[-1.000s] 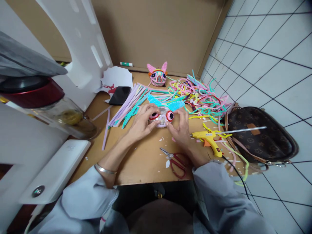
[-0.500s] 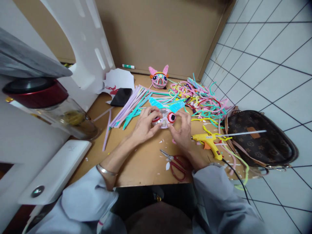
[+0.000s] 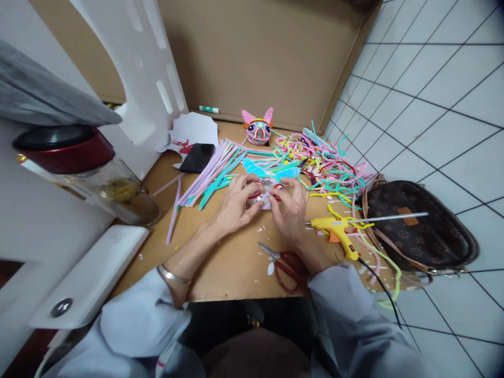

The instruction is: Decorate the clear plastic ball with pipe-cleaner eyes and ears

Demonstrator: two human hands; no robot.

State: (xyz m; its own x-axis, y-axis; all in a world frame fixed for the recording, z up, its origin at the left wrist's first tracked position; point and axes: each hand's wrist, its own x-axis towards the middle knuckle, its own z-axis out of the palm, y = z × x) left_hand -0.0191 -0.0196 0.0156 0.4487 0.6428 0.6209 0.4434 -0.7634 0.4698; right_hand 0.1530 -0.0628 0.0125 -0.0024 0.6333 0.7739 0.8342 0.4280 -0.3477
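A small round craft head (image 3: pixel 266 185), pale lilac with red-rimmed eyes and blue fuzzy ears (image 3: pixel 289 172), is held between my two hands over the table. My left hand (image 3: pixel 237 203) grips its left side with curled fingers, thumb near the lower front. On the other side my right hand (image 3: pixel 290 207) closes on it, fingers covering most of the right eye. Just below lie red-handled scissors (image 3: pixel 286 268). To the right rests a yellow glue gun (image 3: pixel 336 231). A finished-looking pink head with pointed ears (image 3: pixel 258 130) stands at the back.
Straight pipe cleaners (image 3: pixel 210 170) lie left of centre, a tangled pile (image 3: pixel 326 163) at back right. Also around are a black phone (image 3: pixel 197 157), a glass bottle (image 3: pixel 128 194), a white device (image 3: pixel 92 275), a brown bag (image 3: pixel 421 223) and a marker (image 3: pixel 209 109).
My right hand's fingers have moved left over the right eye, which showed plainly before. My left hand has barely moved, still at the head's left side.
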